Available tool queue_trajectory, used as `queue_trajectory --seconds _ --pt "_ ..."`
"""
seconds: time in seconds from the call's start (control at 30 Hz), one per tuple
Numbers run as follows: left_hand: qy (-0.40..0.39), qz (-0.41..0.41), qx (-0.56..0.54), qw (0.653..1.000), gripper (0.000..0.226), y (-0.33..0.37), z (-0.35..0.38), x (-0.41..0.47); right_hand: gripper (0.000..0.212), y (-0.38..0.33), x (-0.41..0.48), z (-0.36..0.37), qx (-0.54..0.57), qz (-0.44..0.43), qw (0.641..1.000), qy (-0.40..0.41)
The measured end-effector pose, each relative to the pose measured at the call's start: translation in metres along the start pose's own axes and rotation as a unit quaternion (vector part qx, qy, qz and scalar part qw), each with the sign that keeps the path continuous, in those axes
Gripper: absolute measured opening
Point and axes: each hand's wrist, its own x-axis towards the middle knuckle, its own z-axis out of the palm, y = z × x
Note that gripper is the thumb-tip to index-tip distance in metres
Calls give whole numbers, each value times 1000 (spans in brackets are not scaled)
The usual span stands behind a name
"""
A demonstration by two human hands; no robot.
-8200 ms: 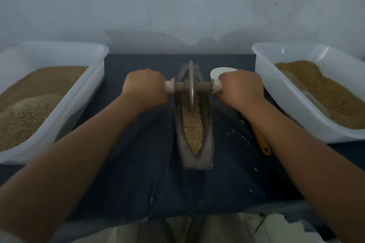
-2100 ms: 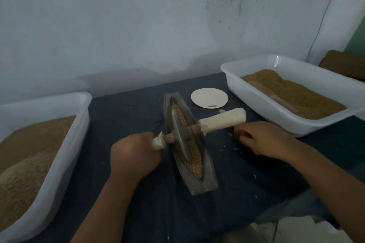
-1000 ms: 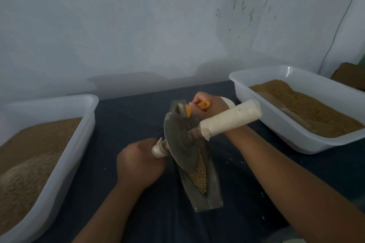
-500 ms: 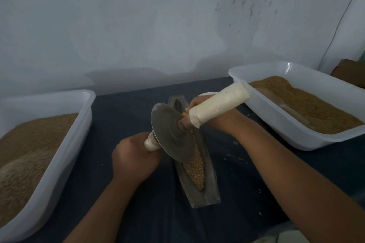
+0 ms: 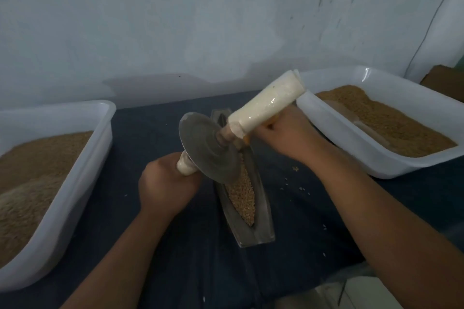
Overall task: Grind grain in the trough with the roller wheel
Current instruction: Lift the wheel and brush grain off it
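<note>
**Grinding station, wheel raised: holdings and counts**

Roller wheel (image 5: 208,150), one. It was tipped up on a slant, its disc off the grain (image 5: 242,193) and the free white-wrapped handle (image 5: 266,105) pointing up to the right. To my eye this was done to open the channel for tending.

Left hand (image 5: 165,185), one. Its fingers were wrapped tight round the wheel's near handle, carrying the whole weight alone.

Right hand (image 5: 286,135), one. It reached in behind the raised handle, fingers curled on an orange-handled tool (image 5: 247,138). The tool's working end was hidden, but it was probably there to gather grain back to the middle.

Trough (image 5: 263,221), one. This narrow metal boat lay lengthwise on the dark cloth (image 5: 175,246) between the arms. The grain, seemingly whole, filled its near half.

White tubs, two. The left tub (image 5: 82,165) and the right tub (image 5: 364,165) flanked the trough, both heaped with brown grain and within easy reach.

Stray kernels (image 5: 296,168), a scatter too small to count, lay on the cloth beside the trough.
</note>
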Motion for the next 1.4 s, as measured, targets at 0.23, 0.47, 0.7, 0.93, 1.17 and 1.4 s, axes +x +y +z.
queue_trajectory --seconds 0.23,0.47,0.7,0.93,1.17,1.4 --pt "16 -40 17 999 11 -9 3 7 49 -7 -25 -46 223 43 967 120" --pt "9 -56 45 997 18 -4 5 5 46 -19 -45 -18 204 29 974 -96" --pt "8 -52 51 997 16 -5 5 5 45 -25 -34 -14 95 -40 995 0" --pt "2 -44 57 997 11 -8 6 6 47 -28 -34 -8 99 -10 990 -95" --pt "9 -39 65 997 10 -9 6 7 48 -31 -30 -15 149 4 986 -74" --pt "15 -49 55 997 12 -10 6 7 47 -31 -34 -3 54 -54 996 -44"
